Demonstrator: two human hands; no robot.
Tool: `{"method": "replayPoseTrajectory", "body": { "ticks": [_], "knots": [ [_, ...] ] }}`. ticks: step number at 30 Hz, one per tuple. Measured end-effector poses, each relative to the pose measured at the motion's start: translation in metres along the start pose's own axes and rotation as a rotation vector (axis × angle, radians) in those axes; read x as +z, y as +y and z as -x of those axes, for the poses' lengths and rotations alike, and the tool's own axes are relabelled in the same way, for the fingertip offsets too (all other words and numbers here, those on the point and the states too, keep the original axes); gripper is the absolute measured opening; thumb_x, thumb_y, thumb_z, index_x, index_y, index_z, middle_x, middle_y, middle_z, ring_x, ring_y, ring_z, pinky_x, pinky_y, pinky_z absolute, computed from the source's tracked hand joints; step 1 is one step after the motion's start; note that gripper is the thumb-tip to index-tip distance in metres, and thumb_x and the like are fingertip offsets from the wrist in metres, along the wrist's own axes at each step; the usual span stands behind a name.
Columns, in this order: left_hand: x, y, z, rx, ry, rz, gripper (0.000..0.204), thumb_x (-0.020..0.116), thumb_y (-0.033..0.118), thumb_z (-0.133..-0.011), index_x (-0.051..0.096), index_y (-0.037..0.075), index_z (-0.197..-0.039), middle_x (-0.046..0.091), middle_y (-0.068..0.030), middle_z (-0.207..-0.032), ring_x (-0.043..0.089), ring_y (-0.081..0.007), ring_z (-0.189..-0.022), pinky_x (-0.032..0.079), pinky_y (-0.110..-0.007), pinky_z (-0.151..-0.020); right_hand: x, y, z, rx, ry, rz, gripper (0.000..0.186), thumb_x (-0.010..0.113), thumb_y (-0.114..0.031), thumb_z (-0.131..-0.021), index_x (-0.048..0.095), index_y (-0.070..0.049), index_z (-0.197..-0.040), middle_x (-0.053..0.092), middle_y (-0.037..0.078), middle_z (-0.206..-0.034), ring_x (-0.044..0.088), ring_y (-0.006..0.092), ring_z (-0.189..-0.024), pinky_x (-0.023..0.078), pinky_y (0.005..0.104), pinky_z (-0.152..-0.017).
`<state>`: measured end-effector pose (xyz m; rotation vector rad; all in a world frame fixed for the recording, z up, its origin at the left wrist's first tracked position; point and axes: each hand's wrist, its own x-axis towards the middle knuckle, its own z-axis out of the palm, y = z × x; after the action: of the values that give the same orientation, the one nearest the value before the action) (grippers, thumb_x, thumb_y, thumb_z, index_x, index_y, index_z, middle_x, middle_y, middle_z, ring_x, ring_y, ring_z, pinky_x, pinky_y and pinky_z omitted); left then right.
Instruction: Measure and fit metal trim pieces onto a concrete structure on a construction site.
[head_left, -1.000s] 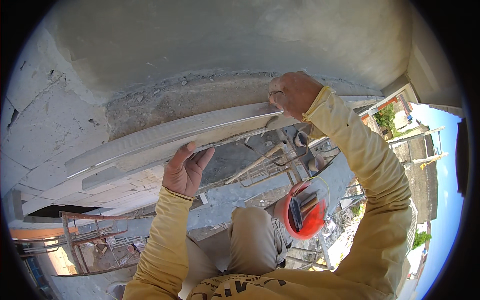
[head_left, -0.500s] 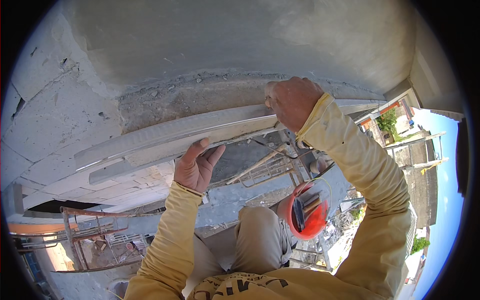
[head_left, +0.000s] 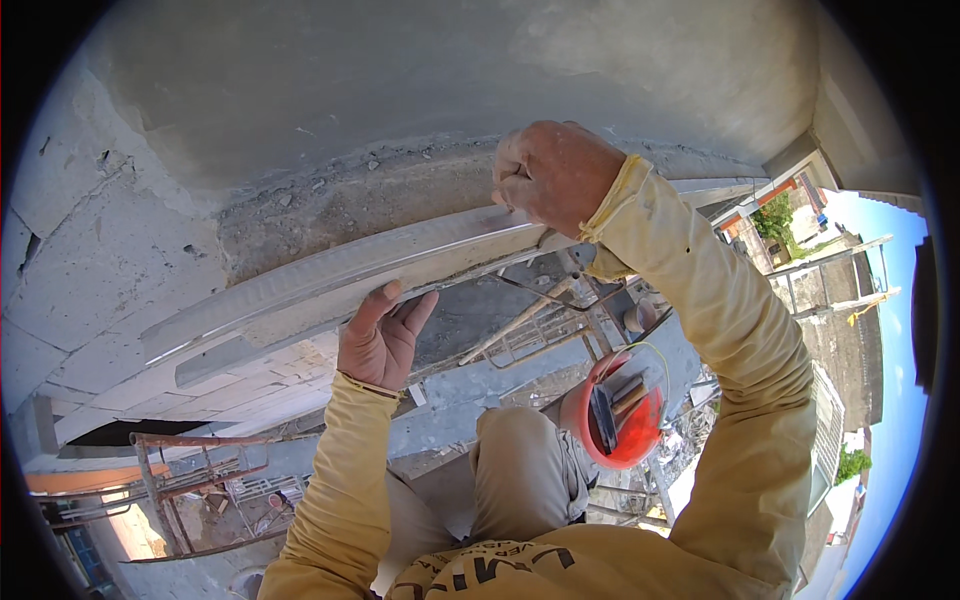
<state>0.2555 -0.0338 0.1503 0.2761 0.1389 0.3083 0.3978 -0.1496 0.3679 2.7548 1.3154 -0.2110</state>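
A long pale metal strip [head_left: 330, 283] runs along the lower edge of a grey plastered surface [head_left: 400, 70], with a flat, mortar-smeared board [head_left: 300, 325] just below it. My left hand [head_left: 385, 345] is beneath the board, thumb and fingers stretched upward and apart, their tips at its lower edge. Over the strip's middle, my right hand [head_left: 560, 178] is closed in a fist with curled fingers at the strip's upper edge. Whatever lies inside that fist, if anything, is hidden.
A red bucket [head_left: 635, 450] with tools in it stands right of my knee [head_left: 520, 465]. Rusty scaffold frames [head_left: 165, 480] rise at lower left. Pale block wall [head_left: 110, 240] lies left. Crumbly mortar [head_left: 300, 215] lines the strip. Far below, ground and buildings show.
My right hand has shifted left and slightly up along the strip, still closed. My left hand stays at the board's lower edge. The whole view has shifted a little.
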Motion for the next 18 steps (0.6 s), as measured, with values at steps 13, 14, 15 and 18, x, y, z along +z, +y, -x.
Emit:
{"method": "replayPoseTrajectory", "body": {
  "ticks": [13,14,15,18],
  "knots": [
    [0.004,0.001,0.002,0.022,-0.024,-0.049,0.037,0.068,0.008,-0.08,0.056,0.004,-0.115,0.057,-0.0133,-0.121,0.051,-0.0319,-0.118,0.042,-0.052,-0.103,0.179,0.0,0.112,0.181,-0.508,-1.304,0.029,0.057,-0.029,-0.092,0.063,-0.002,-0.1,0.065,0.008,-0.088,0.064,0.0174,-0.075,0.053,0.0287,-0.066],
    [0.005,-0.001,0.001,0.02,-0.025,-0.049,0.037,0.068,0.008,-0.08,0.056,0.004,-0.115,0.057,-0.0133,-0.121,0.051,-0.0319,-0.118,0.042,-0.052,-0.103,0.218,0.019,0.112,0.385,-0.491,-1.395,0.033,0.055,-0.033,-0.094,0.062,-0.003,-0.106,0.065,0.009,-0.092,0.065,0.0174,-0.076,0.053,0.0285,-0.068],
    [0.007,-0.001,0.001,0.028,-0.015,-0.052,0.037,0.067,0.009,-0.081,0.056,0.004,-0.115,0.057,-0.0137,-0.121,0.051,-0.0323,-0.119,0.042,-0.053,-0.103,0.247,0.039,0.108,0.381,-0.492,-1.398,0.033,0.055,-0.033,-0.094,0.062,-0.003,-0.106,0.065,0.009,-0.092,0.065,0.0174,-0.076,0.053,0.0285,-0.068],
    [0.003,-0.003,-0.001,0.035,-0.01,-0.046,0.037,0.067,0.009,-0.081,0.055,0.004,-0.116,0.057,-0.0141,-0.122,0.05,-0.033,-0.119,0.04,-0.053,-0.104,0.279,0.075,0.086,0.571,-0.206,-2.054,0.038,0.053,-0.035,-0.095,0.056,-0.004,-0.118,0.065,0.011,-0.099,0.064,0.0166,-0.079,0.054,0.0298,-0.07]
  ]
}}
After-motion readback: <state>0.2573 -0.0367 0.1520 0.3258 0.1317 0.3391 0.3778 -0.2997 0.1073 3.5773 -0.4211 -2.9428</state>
